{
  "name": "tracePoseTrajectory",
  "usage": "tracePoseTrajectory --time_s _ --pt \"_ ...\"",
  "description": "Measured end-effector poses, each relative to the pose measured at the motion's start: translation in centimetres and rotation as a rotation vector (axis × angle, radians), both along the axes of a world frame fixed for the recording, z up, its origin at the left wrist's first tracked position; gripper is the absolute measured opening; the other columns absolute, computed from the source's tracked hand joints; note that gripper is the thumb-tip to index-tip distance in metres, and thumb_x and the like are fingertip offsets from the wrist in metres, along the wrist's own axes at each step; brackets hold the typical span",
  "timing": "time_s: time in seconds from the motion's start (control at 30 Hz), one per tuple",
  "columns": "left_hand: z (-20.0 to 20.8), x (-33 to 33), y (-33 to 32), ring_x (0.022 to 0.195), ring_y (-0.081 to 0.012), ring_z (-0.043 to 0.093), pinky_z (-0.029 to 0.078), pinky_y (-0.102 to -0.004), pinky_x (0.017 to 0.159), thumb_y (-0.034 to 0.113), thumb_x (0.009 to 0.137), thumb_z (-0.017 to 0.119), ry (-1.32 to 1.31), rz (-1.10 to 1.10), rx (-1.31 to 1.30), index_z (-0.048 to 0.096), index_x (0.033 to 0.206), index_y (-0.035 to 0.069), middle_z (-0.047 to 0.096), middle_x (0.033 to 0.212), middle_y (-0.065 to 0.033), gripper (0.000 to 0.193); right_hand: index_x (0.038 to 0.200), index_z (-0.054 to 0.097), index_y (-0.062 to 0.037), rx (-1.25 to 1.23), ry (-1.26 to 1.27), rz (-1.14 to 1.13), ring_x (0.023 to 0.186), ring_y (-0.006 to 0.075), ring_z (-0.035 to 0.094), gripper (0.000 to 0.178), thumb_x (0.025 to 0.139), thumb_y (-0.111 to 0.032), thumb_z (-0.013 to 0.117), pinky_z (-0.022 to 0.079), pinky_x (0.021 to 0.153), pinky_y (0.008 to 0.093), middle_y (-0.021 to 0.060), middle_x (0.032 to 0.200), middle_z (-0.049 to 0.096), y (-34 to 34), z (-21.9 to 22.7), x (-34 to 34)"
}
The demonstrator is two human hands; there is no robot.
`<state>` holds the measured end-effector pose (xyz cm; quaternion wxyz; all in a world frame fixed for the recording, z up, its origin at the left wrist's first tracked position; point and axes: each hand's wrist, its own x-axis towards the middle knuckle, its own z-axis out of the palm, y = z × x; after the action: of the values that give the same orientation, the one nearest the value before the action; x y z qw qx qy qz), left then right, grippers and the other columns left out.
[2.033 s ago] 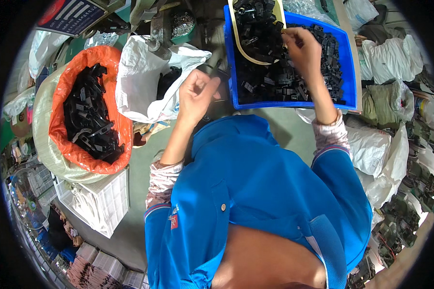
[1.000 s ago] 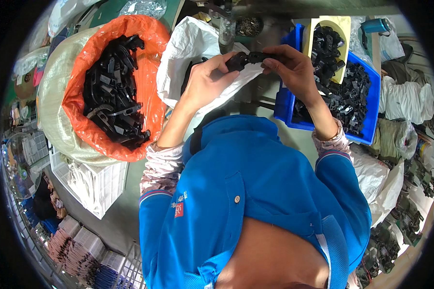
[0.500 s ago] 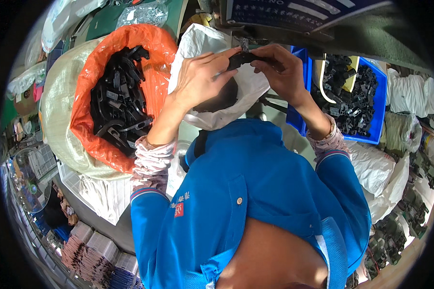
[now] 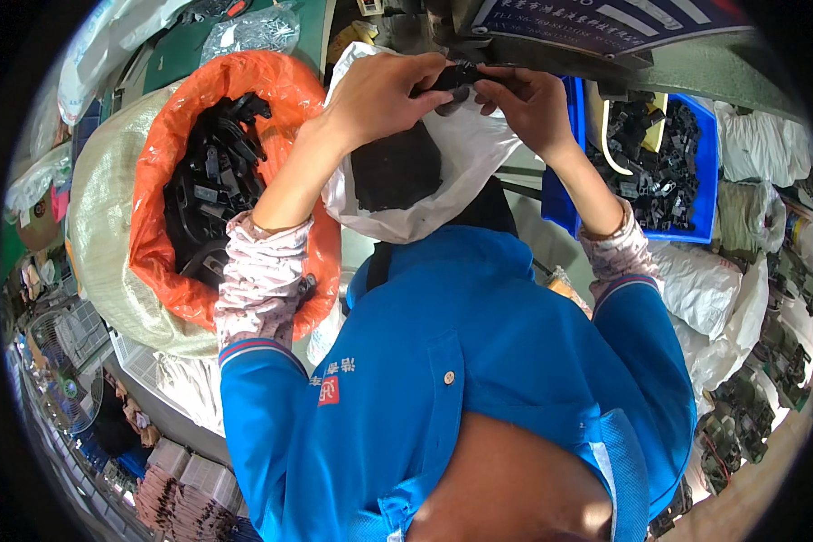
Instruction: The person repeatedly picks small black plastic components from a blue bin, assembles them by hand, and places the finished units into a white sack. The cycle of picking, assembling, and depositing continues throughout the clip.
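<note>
My left hand [image 4: 384, 98] is closed on a small black plastic part [image 4: 458, 79], its thumb under it and its fingers on top. Across from it, my right hand [image 4: 531, 107] pinches the part's other end between thumb and fingertips. Both hands are raised over the far side of an open white sack [image 4: 474, 163], which has something flat and black inside. The part's exact shape is mostly covered by my fingers. Just beyond them, the edge of a dark machine is partly hidden.
Left stands an orange plastic-lined sack [image 4: 285, 77] full of curved black parts [image 4: 217, 181]. A blue bin [image 4: 709, 172] of small black pieces is at the right. A machine with a dark plate [image 4: 605, 23] overhangs the far side. White bags [image 4: 696, 289] lie beyond my right arm.
My hands have moved slightly away from me, still on the black part, which is now more covered by my fingers. My left wrist is more bent, and the view has shifted a little.
</note>
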<state>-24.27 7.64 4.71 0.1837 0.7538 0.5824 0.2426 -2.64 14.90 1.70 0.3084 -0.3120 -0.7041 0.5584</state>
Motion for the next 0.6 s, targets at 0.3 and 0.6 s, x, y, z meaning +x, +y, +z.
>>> tracePoseTrajectory --time_s 0.3,0.6 --pt "-0.9 -1.0 -2.0 0.064 -0.0219 0.057 0.046 -0.0331 0.061 0.021 0.083 0.073 -0.217 0.054 -0.047 0.065 0.094 0.006 0.062 0.071 -0.0103 0.02 0.114 0.063 0.0017 -0.135 0.006 0.164 0.09 0.019 0.067 0.024 0.093 -0.01 0.061 0.056 0.077 0.0316 0.0126 0.104 0.069 4.4 -1.9 1.4" --pt "-1.1 -0.8 -2.6 0.07 -0.0221 0.064 0.05 -0.0328 0.065 0.022 0.083 0.073 -0.165 0.066 0.021 0.069 0.1 0.006 0.069 0.084 -0.0122 0.023 0.117 0.063 -0.0051 1.031 -0.714 0.142 0.101 0.0312 0.063 0.028 0.092 -0.016 0.057 0.051 0.087 0.0432 0.0164 0.11 0.066 12.3 -15.2 -0.9"
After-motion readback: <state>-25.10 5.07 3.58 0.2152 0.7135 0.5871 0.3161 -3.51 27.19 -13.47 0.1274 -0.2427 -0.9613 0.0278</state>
